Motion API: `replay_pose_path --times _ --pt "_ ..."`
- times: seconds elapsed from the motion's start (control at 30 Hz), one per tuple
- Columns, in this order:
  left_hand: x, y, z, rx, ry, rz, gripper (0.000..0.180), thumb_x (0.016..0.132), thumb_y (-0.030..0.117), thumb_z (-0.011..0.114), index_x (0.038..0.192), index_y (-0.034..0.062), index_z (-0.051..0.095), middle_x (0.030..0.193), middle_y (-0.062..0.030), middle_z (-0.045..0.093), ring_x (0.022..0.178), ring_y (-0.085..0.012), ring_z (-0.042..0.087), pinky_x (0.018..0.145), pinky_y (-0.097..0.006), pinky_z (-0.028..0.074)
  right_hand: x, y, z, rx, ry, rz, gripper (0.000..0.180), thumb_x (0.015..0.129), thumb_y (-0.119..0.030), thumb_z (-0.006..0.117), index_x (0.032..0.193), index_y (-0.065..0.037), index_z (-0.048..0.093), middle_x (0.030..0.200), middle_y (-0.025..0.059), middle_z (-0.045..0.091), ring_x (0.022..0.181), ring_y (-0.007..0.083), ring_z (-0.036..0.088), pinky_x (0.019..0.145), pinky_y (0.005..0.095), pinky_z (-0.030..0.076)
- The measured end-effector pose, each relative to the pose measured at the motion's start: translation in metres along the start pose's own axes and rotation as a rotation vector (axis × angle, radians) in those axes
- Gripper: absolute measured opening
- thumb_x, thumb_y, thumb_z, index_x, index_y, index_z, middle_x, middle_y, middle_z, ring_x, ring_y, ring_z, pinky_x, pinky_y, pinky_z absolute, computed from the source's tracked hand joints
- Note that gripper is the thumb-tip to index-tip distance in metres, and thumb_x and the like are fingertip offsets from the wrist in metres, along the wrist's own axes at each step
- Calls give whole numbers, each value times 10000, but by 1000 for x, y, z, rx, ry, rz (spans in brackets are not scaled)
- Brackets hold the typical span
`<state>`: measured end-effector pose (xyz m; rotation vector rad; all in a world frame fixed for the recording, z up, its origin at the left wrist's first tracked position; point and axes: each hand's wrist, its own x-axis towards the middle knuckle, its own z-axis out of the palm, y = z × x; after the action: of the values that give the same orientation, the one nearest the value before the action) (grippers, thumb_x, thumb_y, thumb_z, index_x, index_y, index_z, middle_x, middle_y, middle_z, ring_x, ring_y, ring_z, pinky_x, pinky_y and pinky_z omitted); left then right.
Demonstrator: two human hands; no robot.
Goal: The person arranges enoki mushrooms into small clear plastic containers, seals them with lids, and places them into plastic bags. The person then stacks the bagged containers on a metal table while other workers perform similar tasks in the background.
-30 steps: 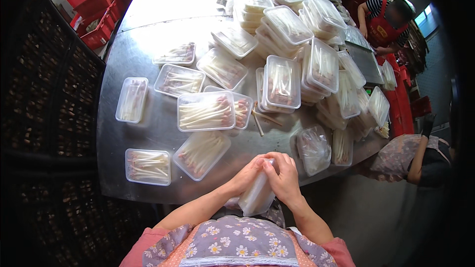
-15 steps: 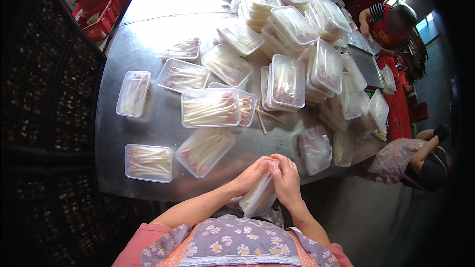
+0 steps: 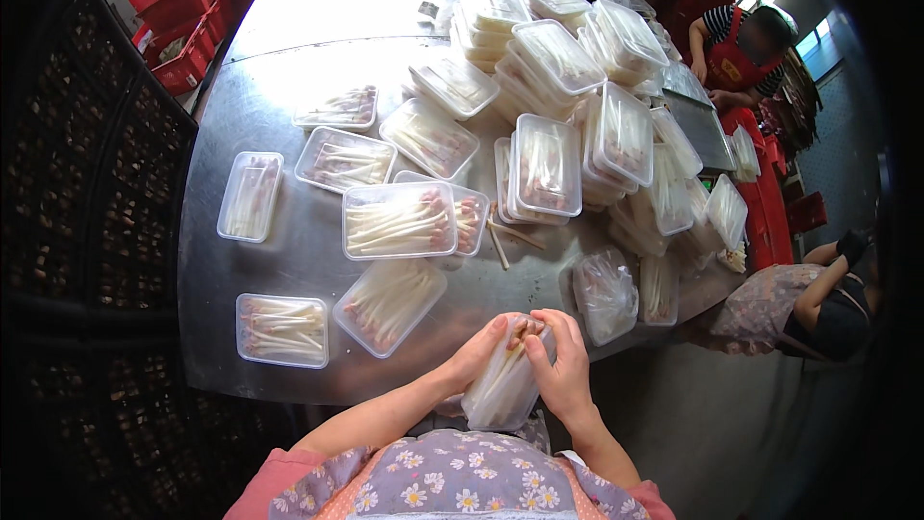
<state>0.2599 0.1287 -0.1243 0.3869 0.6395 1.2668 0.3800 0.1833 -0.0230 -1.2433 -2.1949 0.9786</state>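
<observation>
Close to my body, at the table's front edge, I hold a clear plastic box [image 3: 502, 387] of long pale stalks with pinkish-brown tips. My left hand [image 3: 474, 358] grips its left side, the thumb along the upper rim. Around the right side and top corner closes my right hand [image 3: 561, 366], its fingers partly over the tips. The box is tilted, its upper end away from me. Whether a lid is on it I cannot make out. Nearest on the table lies another box of stalks [image 3: 391, 306], left of my hands.
Many filled boxes [image 3: 549, 166] are stacked on the metal table [image 3: 241, 274]. Loose stalks [image 3: 500, 247] and a plastic-bagged box [image 3: 605, 297] lie beyond my hands. Red crates [image 3: 183, 53] stand at far left, black crates [image 3: 91, 193] nearer. Co-workers [image 3: 741, 48] are at the right and far side.
The box in my hands has turned so its broad face and the stalk tips show more. My hands have spread slightly apart around it. The whole view has shifted a little.
</observation>
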Motion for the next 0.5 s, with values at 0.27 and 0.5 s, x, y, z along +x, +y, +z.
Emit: replay_pose_path --times 0.27,0.5 --pt "-5 11 5 -264 67 -154 619 989 558 225 1258 57 471 1254 -102 510 1146 -215 501 1015 -357 393 -10 8 -11 -89 24 -44 392 854 -323 615 1096 -17 567 1064 158 595 1013 349 546 895 418 426" --pt "-7 9 2 -420 -23 -136 566 973 579 257 1191 104 474 1122 -121 547 998 -247 558 877 -447 509 -13 -13 -39 -163 -12 -193 396 809 -274 677 1103 -29 575 1036 143 600 960 340 548 851 415 437"
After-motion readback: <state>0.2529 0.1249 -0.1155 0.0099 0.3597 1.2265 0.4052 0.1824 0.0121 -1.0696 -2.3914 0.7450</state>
